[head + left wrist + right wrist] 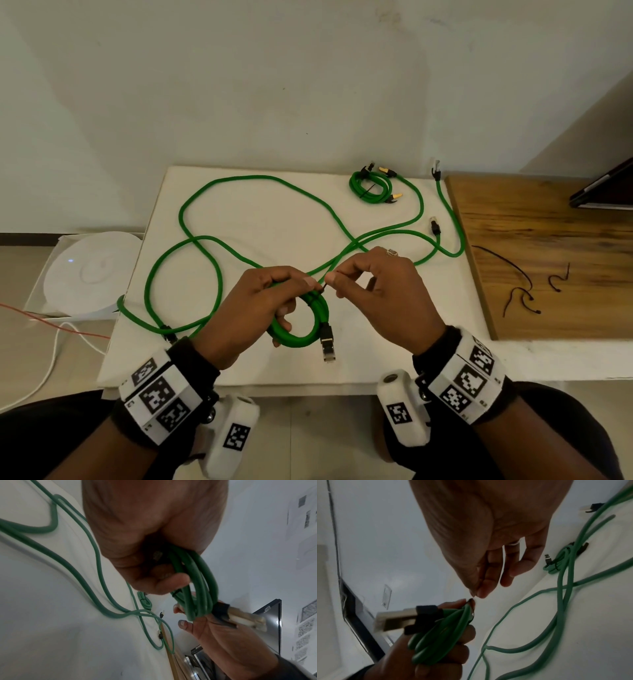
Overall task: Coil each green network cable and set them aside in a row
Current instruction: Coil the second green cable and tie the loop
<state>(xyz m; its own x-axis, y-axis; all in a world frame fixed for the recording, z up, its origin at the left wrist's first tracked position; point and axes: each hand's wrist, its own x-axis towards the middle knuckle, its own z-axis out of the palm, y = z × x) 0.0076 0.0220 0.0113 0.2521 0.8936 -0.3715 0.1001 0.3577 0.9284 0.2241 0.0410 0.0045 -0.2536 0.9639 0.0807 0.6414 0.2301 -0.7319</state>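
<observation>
My left hand (297,295) grips a small coil of green network cable (301,334) above the white mat's front; its metal plug (327,346) hangs down. A thin black tie (322,287) wraps the coil's top. My right hand (331,278) pinches the tie's free end, just right of the left thumb. The wrist views show the coil (200,588) (440,632) in the left fist and the right fingertips (479,593) pinched at the tie. One tied coil (371,186) lies at the mat's back right. Two loose green cables (219,212) sprawl across the mat.
The white mat (267,370) sits on a low surface. A wooden board (548,219) to the right carries loose black ties (520,291). A dark flat device (606,188) rests at its far end. A white round device (89,274) and thin wires lie left.
</observation>
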